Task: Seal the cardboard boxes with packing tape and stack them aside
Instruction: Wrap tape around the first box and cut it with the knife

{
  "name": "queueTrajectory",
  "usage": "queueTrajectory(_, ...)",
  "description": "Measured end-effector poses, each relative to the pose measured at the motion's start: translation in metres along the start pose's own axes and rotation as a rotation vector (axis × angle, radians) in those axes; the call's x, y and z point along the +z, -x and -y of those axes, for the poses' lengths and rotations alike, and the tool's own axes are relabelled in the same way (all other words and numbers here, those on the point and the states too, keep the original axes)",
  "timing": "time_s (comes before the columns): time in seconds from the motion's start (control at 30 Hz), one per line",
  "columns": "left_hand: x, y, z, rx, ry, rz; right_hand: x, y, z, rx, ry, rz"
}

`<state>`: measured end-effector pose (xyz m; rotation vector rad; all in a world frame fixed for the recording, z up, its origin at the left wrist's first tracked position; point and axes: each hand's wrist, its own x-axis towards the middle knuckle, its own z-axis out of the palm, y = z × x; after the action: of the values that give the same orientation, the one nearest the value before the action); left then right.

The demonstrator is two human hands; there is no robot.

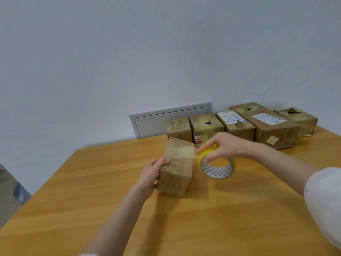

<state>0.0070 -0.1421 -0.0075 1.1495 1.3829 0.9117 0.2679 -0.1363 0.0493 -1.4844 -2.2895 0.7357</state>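
A small cardboard box [178, 167] lies on the wooden table [92, 200] in the middle of the view. My left hand [152, 175] grips its left side, thumb on the top face. To the right of the box my right hand [224, 146] holds a roll of yellowish packing tape [217, 166] just above the table. A strip of clear tape [186, 153] stretches from the roll across the top of the box.
Several cardboard boxes [238, 124] stand in a row at the table's far right edge, against the wall; some have torn tape on top. A grey wall panel [156, 122] sits behind the table. The table's left edge drops to the floor [11, 189].
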Motion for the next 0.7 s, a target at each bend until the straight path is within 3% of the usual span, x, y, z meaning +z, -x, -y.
queueTrajectory(0.3, -0.007, -0.001, 0.0, -0.028, -0.059, 0.079, 0.028, -0.01, -0.008, 0.001, -0.033, -0.014)
queueTrajectory(0.37, -0.01, -0.002, -0.006, 0.096, -0.291, 0.051, 0.034, -0.011, -0.009, 0.013, -0.021, -0.025)
queueTrajectory(0.43, -0.01, -0.005, -0.016, 0.372, -0.777, -0.063, 0.039, -0.012, -0.008, 0.012, 0.021, -0.05)
queueTrajectory(0.5, 0.001, -0.002, -0.022, 0.597, -1.255, -0.051, 0.043, -0.014, -0.004, -0.002, 0.032, -0.067)
queueTrajectory(0.57, 0.011, 0.0, -0.021, 0.596, -1.524, 0.007, 0.047, -0.017, 0.001, -0.023, 0.028, -0.079)
queueTrajectory(0.7, 0.003, 0.002, -0.021, 0.492, -1.582, 0.066, 0.056, -0.024, 0.003, -0.031, -0.016, -0.085)
